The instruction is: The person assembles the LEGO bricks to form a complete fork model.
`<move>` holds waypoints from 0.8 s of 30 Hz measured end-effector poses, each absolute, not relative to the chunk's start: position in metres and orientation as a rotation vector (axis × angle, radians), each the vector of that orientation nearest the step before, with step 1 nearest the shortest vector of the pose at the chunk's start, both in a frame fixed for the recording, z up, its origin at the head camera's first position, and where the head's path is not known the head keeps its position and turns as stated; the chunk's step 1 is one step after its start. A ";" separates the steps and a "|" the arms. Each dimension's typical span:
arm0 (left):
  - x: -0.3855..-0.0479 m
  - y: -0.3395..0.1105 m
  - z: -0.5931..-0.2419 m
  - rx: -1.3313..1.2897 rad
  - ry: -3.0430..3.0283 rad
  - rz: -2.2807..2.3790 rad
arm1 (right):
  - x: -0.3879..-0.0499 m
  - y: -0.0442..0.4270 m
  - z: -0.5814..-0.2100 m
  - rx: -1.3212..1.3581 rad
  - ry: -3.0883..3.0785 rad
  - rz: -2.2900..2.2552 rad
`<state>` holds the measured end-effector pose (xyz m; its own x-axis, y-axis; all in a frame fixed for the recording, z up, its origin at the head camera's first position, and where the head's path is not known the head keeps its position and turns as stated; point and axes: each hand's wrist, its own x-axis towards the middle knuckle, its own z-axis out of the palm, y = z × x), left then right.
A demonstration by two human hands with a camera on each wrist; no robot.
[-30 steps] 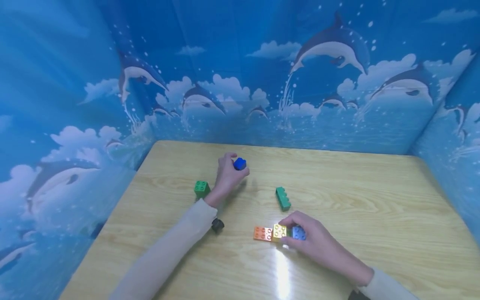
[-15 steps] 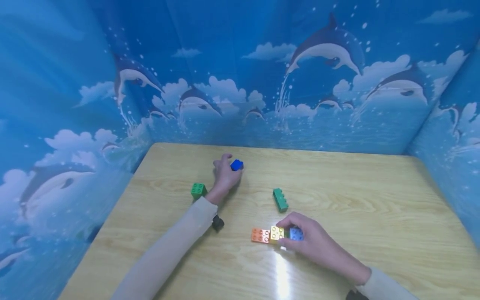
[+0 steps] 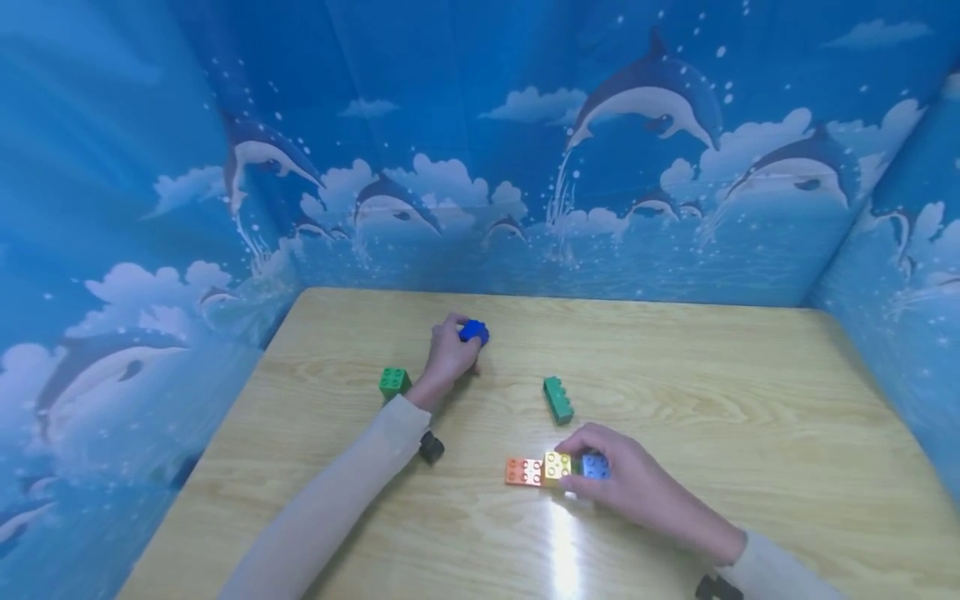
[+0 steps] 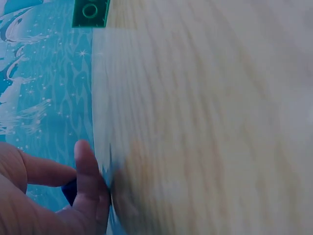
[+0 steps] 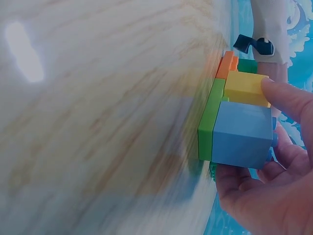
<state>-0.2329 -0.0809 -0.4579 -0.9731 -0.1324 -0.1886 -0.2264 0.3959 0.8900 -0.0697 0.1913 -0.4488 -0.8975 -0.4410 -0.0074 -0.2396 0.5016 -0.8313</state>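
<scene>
In the head view, my left hand (image 3: 450,354) grips a dark blue toy brick (image 3: 473,332) near the table's far edge. Only a sliver of that brick (image 4: 70,192) shows between finger and thumb in the left wrist view. My right hand (image 3: 630,479) holds a joined row of bricks, its thumb and a finger at the yellow brick (image 3: 557,467). Left of the yellow one is an orange plate (image 3: 523,472); to the right is a light blue brick (image 3: 596,467). From the right wrist, a light green plate (image 5: 208,129) is visible under the light blue brick (image 5: 243,134).
A green brick (image 3: 393,382) stands beside my left forearm. Farther right, a long dark green brick (image 3: 558,400) lies on its side beyond the joined row. The wooden table (image 3: 712,392) is bordered by blue dolphin-print curtains (image 3: 450,267) at the back and sides.
My left fingers have drawn in around the dark blue brick, which looks turned slightly. My right hand stays on the joined bricks. The head view has shifted a little.
</scene>
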 end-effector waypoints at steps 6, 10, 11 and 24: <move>-0.223 -0.084 -0.452 -0.324 2.396 1.832 | -0.070 0.193 -0.447 -0.593 2.536 -1.340; -0.219 -0.086 -0.447 -0.351 2.396 1.880 | -0.070 0.193 -0.446 -0.579 2.533 -1.333; -0.218 -0.086 -0.446 -0.346 2.398 1.891 | -0.071 0.193 -0.445 -0.574 2.533 -1.333; -0.197 -0.093 -0.442 -0.141 2.565 1.777 | -0.070 0.194 -0.445 -0.578 2.498 -1.334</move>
